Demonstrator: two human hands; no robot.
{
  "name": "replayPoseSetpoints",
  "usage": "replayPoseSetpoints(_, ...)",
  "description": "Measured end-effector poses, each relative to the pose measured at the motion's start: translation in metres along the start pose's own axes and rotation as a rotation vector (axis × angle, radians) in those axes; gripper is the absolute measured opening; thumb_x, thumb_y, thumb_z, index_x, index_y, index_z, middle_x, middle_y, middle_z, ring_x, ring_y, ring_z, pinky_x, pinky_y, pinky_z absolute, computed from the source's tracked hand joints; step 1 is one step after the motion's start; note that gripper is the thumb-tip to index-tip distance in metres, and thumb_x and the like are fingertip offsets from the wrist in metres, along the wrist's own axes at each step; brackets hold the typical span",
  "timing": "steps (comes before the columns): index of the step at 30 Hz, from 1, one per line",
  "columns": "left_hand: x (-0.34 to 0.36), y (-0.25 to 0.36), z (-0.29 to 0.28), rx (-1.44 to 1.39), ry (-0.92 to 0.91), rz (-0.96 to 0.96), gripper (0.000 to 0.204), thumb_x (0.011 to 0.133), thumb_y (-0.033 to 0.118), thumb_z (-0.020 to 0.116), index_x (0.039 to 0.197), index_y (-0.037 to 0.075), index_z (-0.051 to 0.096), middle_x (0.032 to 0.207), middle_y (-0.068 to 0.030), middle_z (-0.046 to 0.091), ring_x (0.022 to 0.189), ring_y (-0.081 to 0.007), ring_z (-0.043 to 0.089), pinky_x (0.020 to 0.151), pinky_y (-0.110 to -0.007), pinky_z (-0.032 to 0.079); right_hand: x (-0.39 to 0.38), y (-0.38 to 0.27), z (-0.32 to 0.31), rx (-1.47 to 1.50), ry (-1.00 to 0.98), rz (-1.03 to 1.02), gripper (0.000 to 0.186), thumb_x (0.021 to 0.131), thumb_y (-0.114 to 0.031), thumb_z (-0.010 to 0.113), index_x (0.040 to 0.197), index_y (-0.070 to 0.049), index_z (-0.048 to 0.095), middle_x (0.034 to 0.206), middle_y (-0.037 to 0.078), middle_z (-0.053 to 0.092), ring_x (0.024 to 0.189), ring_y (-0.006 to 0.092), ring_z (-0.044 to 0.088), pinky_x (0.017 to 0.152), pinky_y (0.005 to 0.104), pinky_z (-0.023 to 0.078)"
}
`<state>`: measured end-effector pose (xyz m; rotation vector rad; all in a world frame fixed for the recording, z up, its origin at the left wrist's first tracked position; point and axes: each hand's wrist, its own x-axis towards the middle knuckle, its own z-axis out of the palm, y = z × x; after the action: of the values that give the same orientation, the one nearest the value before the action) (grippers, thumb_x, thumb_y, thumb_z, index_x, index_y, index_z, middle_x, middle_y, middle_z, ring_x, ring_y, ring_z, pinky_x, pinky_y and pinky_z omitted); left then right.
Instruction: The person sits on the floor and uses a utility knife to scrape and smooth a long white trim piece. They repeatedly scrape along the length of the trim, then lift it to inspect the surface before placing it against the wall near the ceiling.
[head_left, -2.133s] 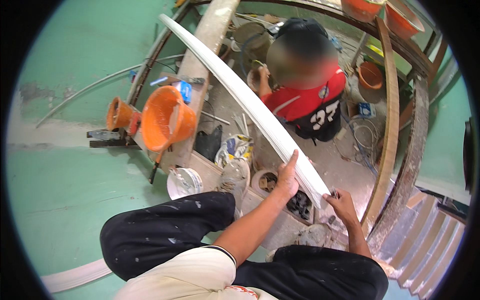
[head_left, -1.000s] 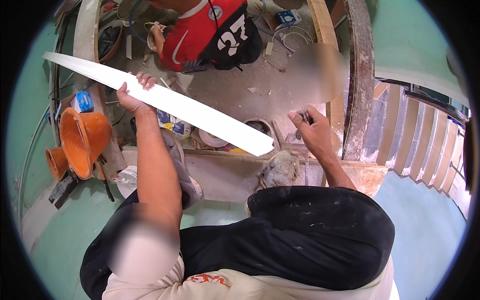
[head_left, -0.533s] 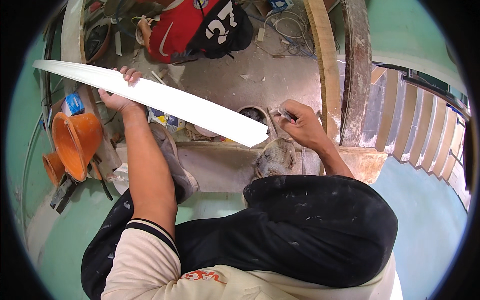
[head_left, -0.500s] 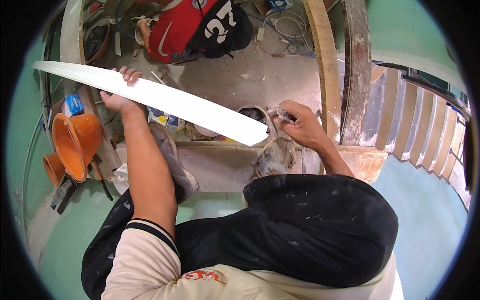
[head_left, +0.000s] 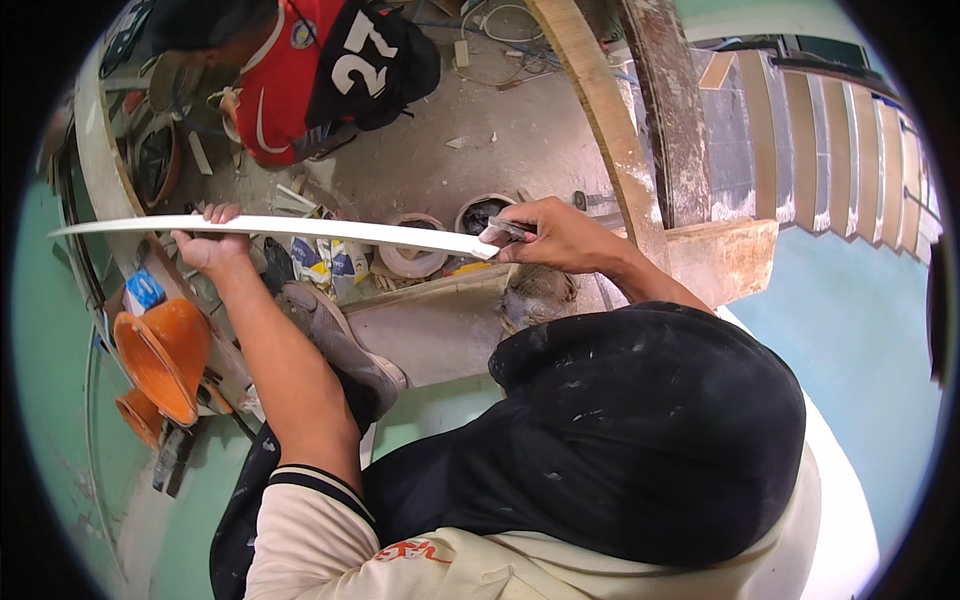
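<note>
A long white trim strip (head_left: 340,230) lies across in front of me, seen nearly edge-on. My left hand (head_left: 214,248) grips it left of its middle, with fingers over the far edge and the palm beneath. At the strip's right end, my right hand (head_left: 562,234) is closed on a small grey hand tool (head_left: 513,231) that resembles a utility knife; its exact kind is unclear. The tool's tip is at or very near the strip's end, and part of the tool is hidden by my fingers.
Planks (head_left: 425,325) lie under my shoe (head_left: 345,335). Orange cones (head_left: 165,350) lie at left. Beyond the strip are buckets (head_left: 485,212), scraps and a crouching person in a red and black shirt (head_left: 300,90). Upright boards (head_left: 670,110) and stairs (head_left: 800,140) are at right.
The strip has turned from showing its broad face to nearly edge-on. My right hand has brought the tool to its right end. The whole view has shifted.
</note>
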<state>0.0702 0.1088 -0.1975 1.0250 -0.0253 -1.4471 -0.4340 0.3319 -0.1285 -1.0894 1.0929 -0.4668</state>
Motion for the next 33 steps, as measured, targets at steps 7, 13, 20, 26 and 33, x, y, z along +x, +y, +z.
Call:
replayPoseSetpoints(7,0.015,0.006,-0.012,-0.002,-0.02,-0.056,0.068,0.104,0.074,0.042,0.09,0.008,0.046,0.074,-0.0048,0.042,0.064,-0.0206,0.043,0.06,-0.038,0.041,-0.004,0.01,0.006,-0.031,0.046,-0.017,0.025,0.091,-0.019,0.083,0.11,-0.004,0.075,0.086,0.006,0.065,0.082,0.015,0.058,0.073,0.0335,0.044)
replayPoseSetpoints(13,0.01,0.0,0.001,0.097,0.279,0.156,0.043,0.102,0.05,0.069,0.114,0.01,0.064,0.11,-0.0097,0.067,0.106,-0.0289,0.064,0.097,-0.053,0.051,-0.006,-0.008,0.009,-0.059,0.077,0.027,0.028,0.093,-0.025,0.084,0.106,-0.003,0.074,0.084,0.008,0.064,0.08,0.0163,0.056,0.072,0.0354,0.044)
replayPoseSetpoints(20,-0.015,-0.037,0.046,0.184,0.312,0.171,0.049,0.105,0.039,0.07,0.141,0.007,0.06,0.144,-0.0123,0.066,0.135,-0.032,0.06,0.121,-0.057,0.041,-0.004,-0.002,0.016,-0.142,0.142,0.118,0.024,0.097,-0.025,0.079,0.103,-0.002,0.074,0.078,0.006,0.062,0.075,0.0158,0.053,0.07,0.0341,0.044)
replayPoseSetpoints(26,-0.019,-0.035,0.041,0.228,0.313,0.131,0.053,0.104,0.025,0.073,0.148,0.002,0.055,0.149,-0.0179,0.061,0.137,-0.0373,0.059,0.119,-0.058,0.045,-0.002,-0.001,0.02,-0.076,0.149,0.169,0.024,0.099,-0.027,0.077,0.102,-0.003,0.077,0.082,0.003,0.067,0.077,0.0118,0.053,0.071,0.033,0.044)
replayPoseSetpoints(33,-0.018,-0.044,0.016,0.17,0.25,0.116,0.053,0.105,0.03,0.072,0.146,0.001,0.057,0.151,-0.0181,0.06,0.137,-0.0375,0.057,0.12,-0.057,0.042,0.004,0.0,0.021,-0.029,0.088,0.243,0.023,0.097,-0.024,0.079,0.097,-0.001,0.076,0.083,0.0,0.071,0.079,0.0077,0.055,0.072,0.0277,0.043)
